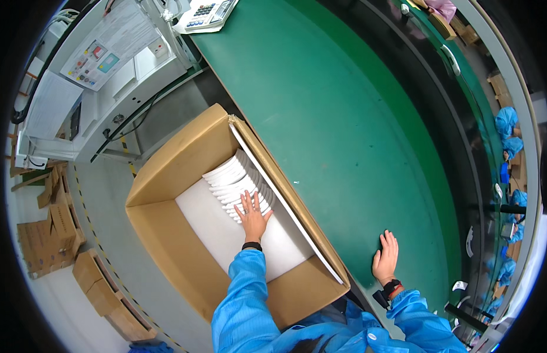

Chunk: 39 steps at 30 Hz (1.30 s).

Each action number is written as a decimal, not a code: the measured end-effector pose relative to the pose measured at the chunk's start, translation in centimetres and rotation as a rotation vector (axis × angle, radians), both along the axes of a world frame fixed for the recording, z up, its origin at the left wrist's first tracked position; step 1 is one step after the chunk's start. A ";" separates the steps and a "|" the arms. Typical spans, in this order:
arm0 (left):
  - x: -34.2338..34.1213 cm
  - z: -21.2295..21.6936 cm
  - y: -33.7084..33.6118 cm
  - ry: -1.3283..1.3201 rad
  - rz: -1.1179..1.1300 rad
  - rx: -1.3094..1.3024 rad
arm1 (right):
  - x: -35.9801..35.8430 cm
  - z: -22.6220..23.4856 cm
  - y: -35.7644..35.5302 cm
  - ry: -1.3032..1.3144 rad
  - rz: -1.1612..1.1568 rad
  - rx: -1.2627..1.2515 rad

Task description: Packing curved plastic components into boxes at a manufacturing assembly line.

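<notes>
My left hand (pixel 253 220) reaches down into a large open cardboard box (pixel 167 170), its fingers spread. The fingertips rest on or just over a row of several white curved pieces (pixel 229 182), packed closely against each other; what they are I cannot tell. Under them is a white sheet (pixel 211 229) on the box's floor, and a white panel (pixel 285 203) lines the side by the table. On the green tabletop (pixel 326 159) my right hand (pixel 387 257) lies flat, holding nothing, its fingers stretched out.
A calculator-like keypad device (pixel 207 15) sits at the table's far left corner. Left of the box stands a white machine (pixel 117 112) with papers on it. Several cardboard boxes (pixel 102 294) line the floor at left. A black conveyor-like strip (pixel 450 117) runs along the right.
</notes>
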<state>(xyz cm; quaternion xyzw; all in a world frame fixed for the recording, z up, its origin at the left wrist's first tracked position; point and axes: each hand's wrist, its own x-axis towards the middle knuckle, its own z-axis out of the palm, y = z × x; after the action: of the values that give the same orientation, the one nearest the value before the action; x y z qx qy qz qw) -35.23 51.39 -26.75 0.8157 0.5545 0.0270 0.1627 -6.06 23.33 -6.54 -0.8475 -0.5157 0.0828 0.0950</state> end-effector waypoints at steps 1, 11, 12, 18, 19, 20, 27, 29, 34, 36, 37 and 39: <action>-0.2 -0.3 0.1 -0.001 -0.004 -0.002 | -0.1 0.0 0.0 -0.001 -0.004 -0.002; 1.3 2.2 -1.2 0.001 0.106 -0.053 | -0.3 1.0 0.2 0.009 -0.041 0.000; 1.6 3.0 -1.4 -0.017 0.130 -0.035 | -0.3 1.2 0.4 0.012 -0.038 0.009; 3.1 9.5 -3.6 -0.117 0.262 -0.066 | 0.4 1.6 -0.2 0.057 -0.020 0.057; 3.4 11.1 -4.0 -0.169 0.325 -0.081 | 0.5 1.6 -0.5 0.060 -0.032 0.068; 3.7 12.6 -4.5 -0.223 0.365 -0.084 | 0.5 1.4 -0.8 0.064 -0.024 0.076; 7.8 23.6 -7.9 -0.575 0.270 0.164 | 2.1 3.2 -3.0 0.224 0.042 0.159; 10.9 26.0 -9.9 -0.614 0.173 0.203 | 4.1 3.4 -5.5 0.273 0.080 0.186; 17.8 32.1 -17.6 -0.654 0.055 0.138 | 7.8 2.5 -13.3 0.328 -0.042 0.259; 21.1 30.8 -20.1 -0.622 -0.121 -0.003 | 10.7 2.5 -17.1 0.305 -0.154 0.312; 23.4 30.9 -22.0 -0.561 -0.228 -0.007 | 12.3 2.5 -19.2 0.264 -0.265 0.325; 28.5 30.1 -25.4 -0.489 -0.437 -0.125 | 15.1 2.7 -23.1 0.220 -0.401 0.346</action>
<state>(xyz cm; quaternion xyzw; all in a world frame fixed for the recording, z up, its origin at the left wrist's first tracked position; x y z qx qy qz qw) -6.77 25.98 3.36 0.8731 0.3116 0.1526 0.3426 9.04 0.20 -3.88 -0.8895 -0.3310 0.0648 0.3081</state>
